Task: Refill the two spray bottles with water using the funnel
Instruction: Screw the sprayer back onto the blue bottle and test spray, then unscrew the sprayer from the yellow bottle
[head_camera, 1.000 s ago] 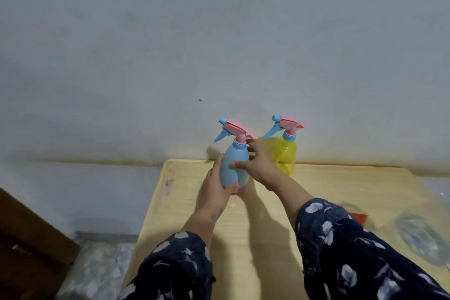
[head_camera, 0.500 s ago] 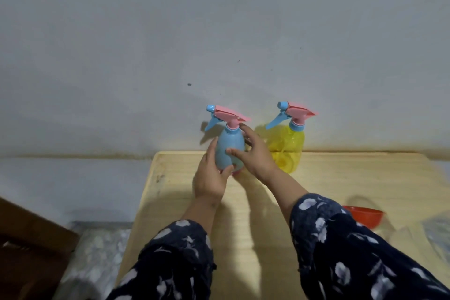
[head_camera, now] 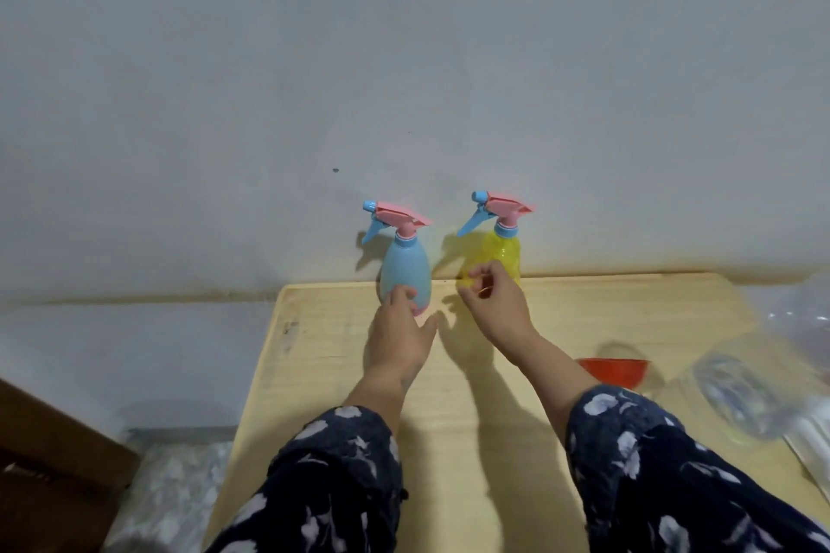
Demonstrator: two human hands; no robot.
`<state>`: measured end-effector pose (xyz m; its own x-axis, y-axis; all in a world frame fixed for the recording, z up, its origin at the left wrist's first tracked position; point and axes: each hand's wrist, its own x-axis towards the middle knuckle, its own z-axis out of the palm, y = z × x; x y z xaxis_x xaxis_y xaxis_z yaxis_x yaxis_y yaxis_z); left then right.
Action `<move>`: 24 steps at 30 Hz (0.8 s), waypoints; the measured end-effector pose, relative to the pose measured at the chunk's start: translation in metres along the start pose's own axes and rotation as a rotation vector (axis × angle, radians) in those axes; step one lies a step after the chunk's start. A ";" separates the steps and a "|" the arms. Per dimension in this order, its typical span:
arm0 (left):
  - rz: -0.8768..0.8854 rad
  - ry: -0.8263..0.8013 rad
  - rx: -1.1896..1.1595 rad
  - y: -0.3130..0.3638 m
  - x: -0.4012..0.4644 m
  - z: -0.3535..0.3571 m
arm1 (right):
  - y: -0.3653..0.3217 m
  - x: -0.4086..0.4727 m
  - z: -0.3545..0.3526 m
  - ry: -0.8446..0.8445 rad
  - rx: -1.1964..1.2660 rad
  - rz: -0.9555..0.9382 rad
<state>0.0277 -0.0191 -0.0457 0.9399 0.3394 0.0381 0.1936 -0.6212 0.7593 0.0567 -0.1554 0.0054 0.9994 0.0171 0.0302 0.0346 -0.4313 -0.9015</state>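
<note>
Two spray bottles stand upright at the table's far edge against the wall: a blue spray bottle (head_camera: 406,267) on the left and a yellow translucent spray bottle (head_camera: 504,254) on the right, both with pink-and-blue trigger heads. My left hand (head_camera: 399,339) touches the lower front of the blue bottle with relaxed fingers, thumb spread to the right. My right hand (head_camera: 494,308) is in front of the yellow bottle's base, fingers loosely curled, holding nothing. A red funnel (head_camera: 616,370) lies on the table to the right, partly hidden by my right sleeve.
The light wooden table (head_camera: 314,373) ends at the grey wall. A clear plastic bottle (head_camera: 736,395) lies blurred at the right edge beside crumpled clear plastic (head_camera: 790,314). Dark wooden furniture (head_camera: 40,453) stands at the lower left.
The blue bottle was set down left of the yellow one. My right hand left it and moved right to the yellow bottle's base. My left hand's grip has loosened and slid lower.
</note>
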 end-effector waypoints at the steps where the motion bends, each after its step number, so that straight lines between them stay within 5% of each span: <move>1: 0.024 -0.027 -0.019 0.008 0.000 0.004 | 0.001 0.000 -0.008 0.074 -0.028 -0.013; 6: 0.086 -0.138 -0.104 0.042 0.009 0.027 | -0.007 0.020 -0.036 0.380 -0.094 -0.096; 12: 0.100 -0.211 -0.128 0.064 0.031 0.053 | -0.015 0.050 -0.039 0.226 0.077 -0.152; 24: 0.100 -0.142 -0.039 0.078 -0.020 0.039 | -0.031 0.015 -0.043 0.259 0.046 -0.178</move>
<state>0.0347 -0.1014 -0.0125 0.9847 0.1726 0.0246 0.0889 -0.6183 0.7809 0.0708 -0.1805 0.0520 0.9451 -0.1447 0.2930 0.2148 -0.4005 -0.8908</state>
